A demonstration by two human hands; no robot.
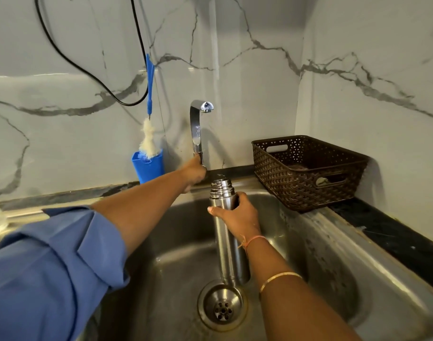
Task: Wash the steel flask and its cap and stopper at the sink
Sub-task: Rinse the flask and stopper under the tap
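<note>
One item under way: right hand [237, 212] grip clamped on uncapped steel flask [229, 242] over sink [333, 254]; left hand [194, 172] grip closed on dry tap [197, 129]. Cap, stopper unseen; washing apparently outstanding.

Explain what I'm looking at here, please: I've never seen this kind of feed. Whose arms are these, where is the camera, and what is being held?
There is no machine: a person works with bare hands, and the single picture comes from a wide-angle camera on their head, looking down at a steel sink. The right hand grips an open steel flask upright over the drain. The left hand, from a blue sleeve, reaches to the base of the tap; no water is visible. A blue bottle brush stands in a blue holder behind the sink, and a brown basket sits on the counter at the right. I cannot see the cap or stopper.
</note>
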